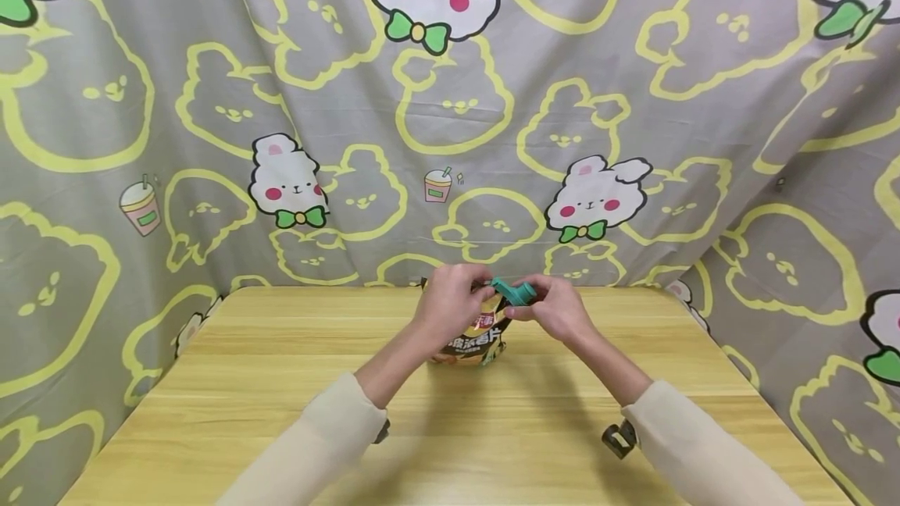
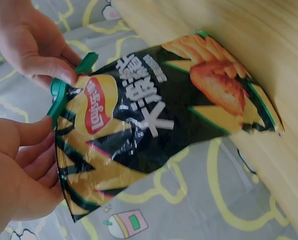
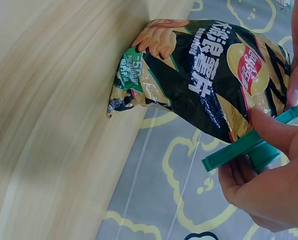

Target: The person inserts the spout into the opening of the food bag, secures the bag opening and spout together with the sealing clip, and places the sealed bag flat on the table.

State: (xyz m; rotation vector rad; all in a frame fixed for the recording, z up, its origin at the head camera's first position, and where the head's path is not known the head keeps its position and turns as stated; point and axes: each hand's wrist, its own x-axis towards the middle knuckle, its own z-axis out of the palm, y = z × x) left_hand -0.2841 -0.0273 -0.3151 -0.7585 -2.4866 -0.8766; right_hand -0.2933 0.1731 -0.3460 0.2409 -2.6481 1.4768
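Note:
A black and gold bag of potato chips (image 1: 469, 343) stands upright on the table between both hands. At its top edge sits a green bag clip (image 3: 234, 150) with a round spout-like part. My right hand (image 1: 557, 309) pinches this clip, thumb on the bag side and fingers behind. My left hand (image 2: 23, 165) holds the bag's top edge at the other corner; its thumb tip meets the clip's end, while the fingers lie behind the bag. In the left wrist view, the clip spans only part of the top edge.
The wooden table (image 1: 281, 381) reaches back to a grey curtain (image 1: 464, 115) printed with yellow outlines and white cartoon animals. Curtain cloth also hangs along both sides. Dark wrist-worn devices (image 1: 619, 440) show below the sleeves.

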